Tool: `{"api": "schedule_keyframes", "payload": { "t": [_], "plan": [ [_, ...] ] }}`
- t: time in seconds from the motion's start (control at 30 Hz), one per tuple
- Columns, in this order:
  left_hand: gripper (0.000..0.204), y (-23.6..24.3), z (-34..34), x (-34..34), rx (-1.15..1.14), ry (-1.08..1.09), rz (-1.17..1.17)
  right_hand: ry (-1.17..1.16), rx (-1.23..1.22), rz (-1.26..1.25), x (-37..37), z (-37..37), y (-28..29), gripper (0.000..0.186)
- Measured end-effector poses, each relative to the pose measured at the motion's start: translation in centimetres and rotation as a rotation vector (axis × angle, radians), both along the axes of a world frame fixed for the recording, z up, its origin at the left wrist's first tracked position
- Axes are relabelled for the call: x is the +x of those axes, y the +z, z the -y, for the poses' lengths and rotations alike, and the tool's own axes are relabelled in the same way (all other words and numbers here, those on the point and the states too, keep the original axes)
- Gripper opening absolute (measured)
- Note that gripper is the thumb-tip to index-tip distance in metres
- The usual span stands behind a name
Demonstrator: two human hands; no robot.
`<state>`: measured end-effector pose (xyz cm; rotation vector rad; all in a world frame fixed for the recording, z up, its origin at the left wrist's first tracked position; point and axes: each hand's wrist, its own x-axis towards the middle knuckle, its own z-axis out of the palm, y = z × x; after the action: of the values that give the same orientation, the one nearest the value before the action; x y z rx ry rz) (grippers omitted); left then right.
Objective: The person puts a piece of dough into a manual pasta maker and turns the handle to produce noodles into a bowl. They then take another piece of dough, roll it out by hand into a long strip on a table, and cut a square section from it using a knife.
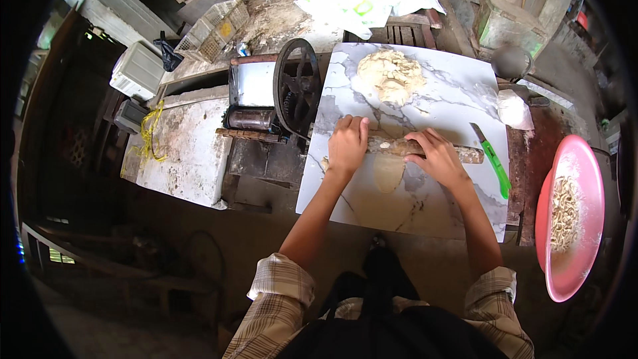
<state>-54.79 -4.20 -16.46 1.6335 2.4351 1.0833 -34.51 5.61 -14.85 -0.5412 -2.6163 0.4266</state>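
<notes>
A rough wooden rolling pin (392,145) lies crosswise on a marbled white board (458,80). My left hand (347,145) is closed over its left part, the pin's tip just showing past the wrist. Toward the right end, my right hand (435,156) curls its fingers and thumb around the pin. A thin flattened piece of dough (389,174) sticks out on the near side of the pin, between my hands. Farther back on the board sits a lumpy mound of pale dough (391,74). Right of my right hand lies a green-handled utility knife (492,161).
Left of the board stands a roller machine with a dark spoked wheel (296,90). A pink basin (581,159) holding floury dough strips is at the right. Behind are a white plastic sack (372,0) and a plastic crate (211,30). Yellow string (153,133) hangs over a whitish slab (189,153).
</notes>
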Motion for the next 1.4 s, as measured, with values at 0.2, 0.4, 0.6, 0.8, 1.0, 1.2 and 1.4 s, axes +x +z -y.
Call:
{"api": "schedule_keyframes", "payload": {
  "t": [0.2,0.4,0.6,0.8,1.0,1.2,1.4],
  "plan": [
    [0.029,-0.7,1.9,0.6,-0.06,0.033,0.034,0.023,-0.218,0.089,0.5,1.1,0.1,0.033],
    [0.036,-0.8,-0.4,0.0,-0.097,0.056,0.012,-0.357,-0.06,0.013,-3.1,-0.8,-2.8,0.034],
    [0.045,0.0,-3.6,-1.3,-0.269,0.11,0.042,-0.578,0.185,0.031,-5.9,-2.3,-3.0,0.046],
    [0.063,-3.3,1.9,1.5,-0.16,0.064,-0.294,-0.474,0.308,0.127,-2.6,2.0,-4.4,0.061],
    [0.064,-2.3,-0.2,0.5,-0.163,0.081,-0.283,-0.492,0.347,0.092,-3.7,0.5,-3.2,0.063],
    [0.068,-2.6,-2.8,-1.0,-0.209,0.087,-0.182,-0.527,0.307,0.133,-5.7,-2.2,-4.1,0.065],
    [0.061,-2.6,2.9,2.3,-0.191,0.033,-0.345,-0.439,0.303,0.161,-2.4,2.7,-3.2,0.065]
  ]
}}
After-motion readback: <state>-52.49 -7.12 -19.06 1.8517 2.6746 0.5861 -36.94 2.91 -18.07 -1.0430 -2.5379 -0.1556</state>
